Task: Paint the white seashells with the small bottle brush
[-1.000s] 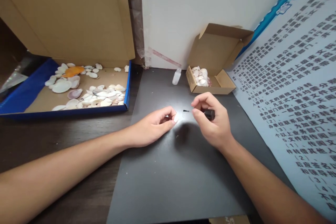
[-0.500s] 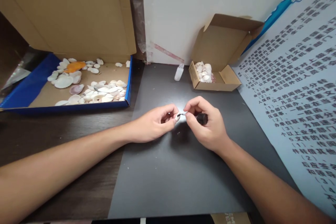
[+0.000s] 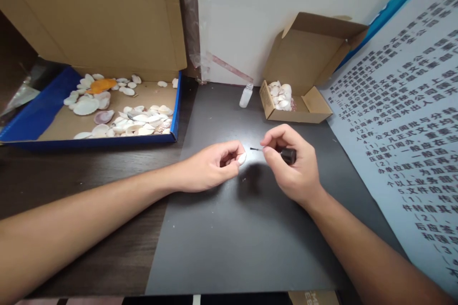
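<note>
Dark grey matting [image 3: 232, 243] covers the desk in front of you, laid over a darker wood-grain top, with a white wall behind. At its middle, your left hand [image 3: 209, 167] pinches a small white shell [image 3: 242, 158] between thumb and fingertips, the fingers curled tight around it and the heel of the hand resting on the mat. Just to the right, apart from the shell by a narrow gap, your right hand [image 3: 294, 167] is closed on a small brush [image 3: 274, 151]: thumb and forefinger clamp its thin stem, the black cap sits back against the fingers, and the dark bristle tip points left at the shell without touching it.

Farther back on the mat, near the wall, a small clear bottle [image 3: 245, 96] stands upright with no cap on it. Just beside it to the right sits a small cardboard box [image 3: 315, 105] with its lid thrown open, a heap of pale shells in its left end. Well off to your left, a large flat cardboard box with a blue rim [image 3: 174, 114] holds many white shells scattered loose, plus one orange shell [image 3: 100, 86] near its back. Along your right a printed poster [image 3: 404, 124] with black characters leans against the wall.
</note>
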